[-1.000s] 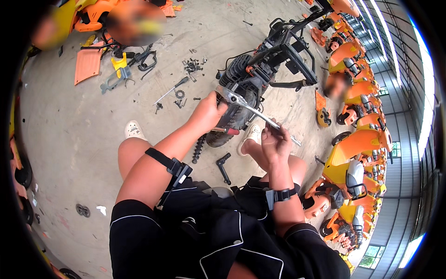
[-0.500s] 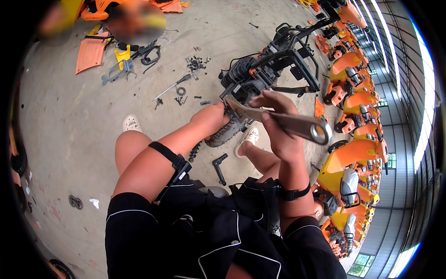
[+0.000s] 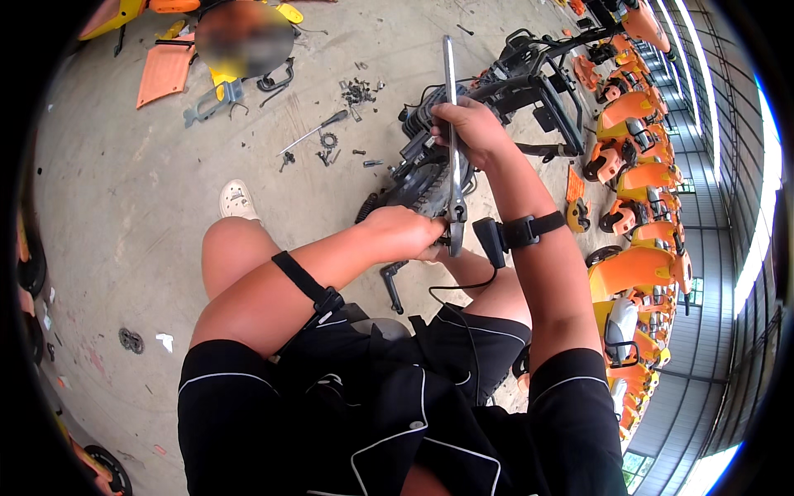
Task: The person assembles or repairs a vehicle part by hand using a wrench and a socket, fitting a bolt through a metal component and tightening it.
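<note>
My right hand [image 3: 470, 131] is closed around the long handle of a steel wrench [image 3: 452, 178], which stands nearly upright in the view with its head at the lower end. My left hand [image 3: 405, 231] is closed beside the wrench head, at the near end of a stripped scooter frame [image 3: 538, 91]. Whatever its fingers grip is hidden behind them. Below both hands is the scooter's black tyre [image 3: 430, 186], partly covered by my arm and the wrench.
A screwdriver [image 3: 318, 129], a toothed ring [image 3: 328, 140] and scattered bolts [image 3: 360, 89] lie on the concrete floor. A black crank-shaped part [image 3: 392, 288] lies by my legs. Orange scooters [image 3: 633, 269] line the right side. An orange panel [image 3: 165, 74] lies far left.
My right hand has swung the wrench from pointing toward me to pointing away, its head now near my left hand. My left hand has shifted slightly right and nearer.
</note>
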Tool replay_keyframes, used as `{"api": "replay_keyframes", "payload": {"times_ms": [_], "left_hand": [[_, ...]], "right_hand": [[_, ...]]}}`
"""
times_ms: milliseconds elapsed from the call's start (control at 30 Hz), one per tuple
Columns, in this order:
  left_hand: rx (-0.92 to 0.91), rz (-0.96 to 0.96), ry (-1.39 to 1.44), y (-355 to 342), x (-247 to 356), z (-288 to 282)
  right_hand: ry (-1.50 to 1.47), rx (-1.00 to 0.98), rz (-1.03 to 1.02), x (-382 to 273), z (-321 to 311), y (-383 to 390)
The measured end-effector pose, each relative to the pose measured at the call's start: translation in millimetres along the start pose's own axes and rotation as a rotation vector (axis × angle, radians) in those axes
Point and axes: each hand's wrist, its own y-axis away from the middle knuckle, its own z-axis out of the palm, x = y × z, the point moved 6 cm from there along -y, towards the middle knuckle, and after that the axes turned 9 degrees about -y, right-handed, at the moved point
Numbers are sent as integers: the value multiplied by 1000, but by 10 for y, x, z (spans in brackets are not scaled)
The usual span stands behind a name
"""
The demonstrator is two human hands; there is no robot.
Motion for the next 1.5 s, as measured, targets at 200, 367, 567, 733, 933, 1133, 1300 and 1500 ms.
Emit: {"api": "replay_keyframes", "payload": {"times_ms": [200,367,567,733,933,1133,1300,1500], "left_hand": [[199,47,60,106,-20,-203],[208,-166,167,81,-265,-414],[330,-331,400,-110,-565,-351],[501,-442,462,-158,-829,-287],[252,-574,434,-55,-737,-352],[221,-494,142,22,-837,-229],[44,-447,168,61,-640,-205],[-80,-305,112,157,-452,-142]], "right_hand": [[-563,316,157,977,-1089,35],[-1083,442,43,2031,-1580,581],[-1355,477,-284,1744,-1146,1453],[-870,367,-470,1116,-823,1837],[88,380,-757,448,-647,2049],[309,39,-838,-338,363,1765],[119,-146,-724,-613,701,1295],[222,43,-424,-689,794,530]]}}
